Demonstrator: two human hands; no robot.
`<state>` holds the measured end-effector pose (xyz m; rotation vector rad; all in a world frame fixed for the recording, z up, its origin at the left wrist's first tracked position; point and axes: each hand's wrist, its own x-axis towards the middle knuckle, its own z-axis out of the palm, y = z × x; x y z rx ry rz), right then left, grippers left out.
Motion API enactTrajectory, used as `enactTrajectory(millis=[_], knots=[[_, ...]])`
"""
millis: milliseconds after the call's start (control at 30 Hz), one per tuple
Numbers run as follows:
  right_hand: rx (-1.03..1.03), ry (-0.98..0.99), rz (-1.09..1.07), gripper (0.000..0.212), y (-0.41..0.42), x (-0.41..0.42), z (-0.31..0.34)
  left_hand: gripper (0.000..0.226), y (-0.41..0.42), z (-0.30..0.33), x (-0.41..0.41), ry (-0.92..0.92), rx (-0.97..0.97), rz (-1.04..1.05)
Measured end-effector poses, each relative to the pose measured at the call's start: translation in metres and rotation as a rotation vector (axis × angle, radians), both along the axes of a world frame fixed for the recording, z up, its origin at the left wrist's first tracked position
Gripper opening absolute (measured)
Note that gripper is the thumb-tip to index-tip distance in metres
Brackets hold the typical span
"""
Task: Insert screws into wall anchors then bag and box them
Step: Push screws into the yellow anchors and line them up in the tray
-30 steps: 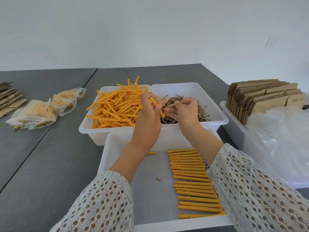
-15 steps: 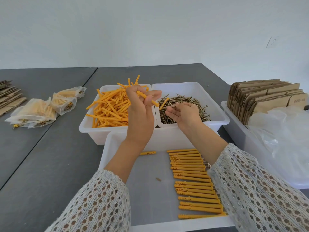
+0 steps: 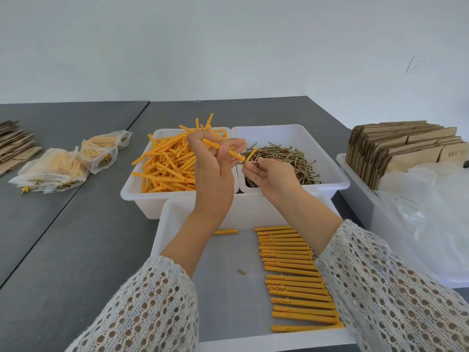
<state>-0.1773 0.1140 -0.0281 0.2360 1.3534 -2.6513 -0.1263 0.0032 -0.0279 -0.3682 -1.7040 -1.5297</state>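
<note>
**Anchor and screw held up above the parts bins**

An orange wall anchor (image 3: 221, 149) is pinched between the thumb and curled fingers of the left hand (image 3: 214, 171), raised over the divided white bin (image 3: 142, 199). The anchor is tilted, its lower end pointing down and to the right. A screw (image 3: 250, 163) is gripped in the fingertips of the right hand (image 3: 272, 175), held roughly level, with its tip directed at the anchor's lower end; whether the two are touching cannot be told. A second loose anchor (image 3: 251, 154) is seen just above the screw.

The bin's left compartment is filled with a pile of orange anchors (image 3: 165, 166), and its right compartment with a heap of brass-coloured screws (image 3: 291, 161). Nearer the person, a shallow white tray (image 3: 228, 301) is seen, in which a row of assembled anchors (image 3: 291, 275) is laid side by side along the right, with one single anchor (image 3: 225, 231) lying apart by the far wall.

On the grey table (image 3: 63, 250) to the left, filled clear bags (image 3: 50, 168) are laid. To the right, flattened cardboard boxes (image 3: 406, 148) are stood in another bin beside clear plastic bags (image 3: 431, 212).
</note>
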Motion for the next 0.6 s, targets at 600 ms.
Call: enactTrajectory(millis=[600], knots=[[-0.108,-0.077,0.031,0.016,-0.0067,0.0083,0.0038,0.007,-0.0001,0.0019,0.0003,-0.021,0.022,0.020]])
